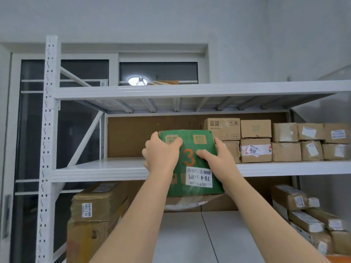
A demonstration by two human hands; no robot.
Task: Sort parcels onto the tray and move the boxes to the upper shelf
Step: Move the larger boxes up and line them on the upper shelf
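I hold a green box [191, 164] with an orange "3" and a white label in front of the middle shelf [98, 171] of a white metal rack. My left hand [161, 154] grips its left edge, thumb across the face. My right hand [218, 154] grips its right edge, thumb by the "3". The box is tilted, its upper end over the shelf's front lip and its lower end hanging below. A row of brown cardboard boxes [275, 143] stacked two high fills the right half of that shelf. The upper shelf [190, 91] runs above.
On the upper shelf lie a clear bottle [141, 81] and a flat tan item [164, 82]. Below, large brown cartons [95, 221] stand at left and several labelled parcels [311, 223] pile at right on a white surface [190, 238]. The rack's perforated post [47, 149] is at left.
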